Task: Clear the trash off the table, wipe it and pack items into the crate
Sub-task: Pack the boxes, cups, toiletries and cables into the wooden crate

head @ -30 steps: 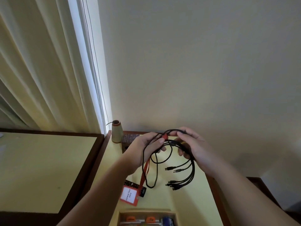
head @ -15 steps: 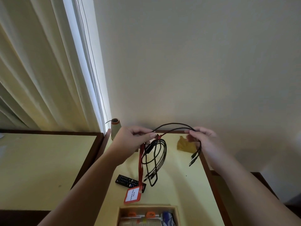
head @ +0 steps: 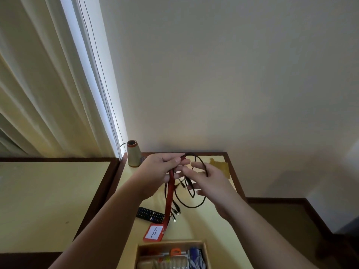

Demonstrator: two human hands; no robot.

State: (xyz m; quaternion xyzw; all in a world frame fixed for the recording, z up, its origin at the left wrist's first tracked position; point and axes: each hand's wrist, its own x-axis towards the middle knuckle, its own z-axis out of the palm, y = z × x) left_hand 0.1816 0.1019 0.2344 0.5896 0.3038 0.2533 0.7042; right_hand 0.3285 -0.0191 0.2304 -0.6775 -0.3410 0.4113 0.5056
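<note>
Nearest you, the open wooden crate (head: 138, 255) sits at the table's front edge, holding a ribbed tan cylinder (head: 171, 263), orange-handled items (head: 175, 251) and a blue-and-white packet (head: 195, 257). Just beyond it, the red card holder with a white label (head: 153, 232) hangs from a red lanyard strap (head: 169, 195), beside a black remote control (head: 149, 215) lying on the yellow-topped table (head: 194, 226). Above the table, your left hand (head: 161, 171) pinches the strap together with the black multi-plug cable (head: 192, 199), whose loops and plugs dangle below. Your right hand (head: 209, 183) is half open, fingers spread, with a cable loop draped across it. Farther back stand a beige thread cone (head: 134, 154) and a crumpled brownish scrap (head: 220, 166) near the wall.
</note>
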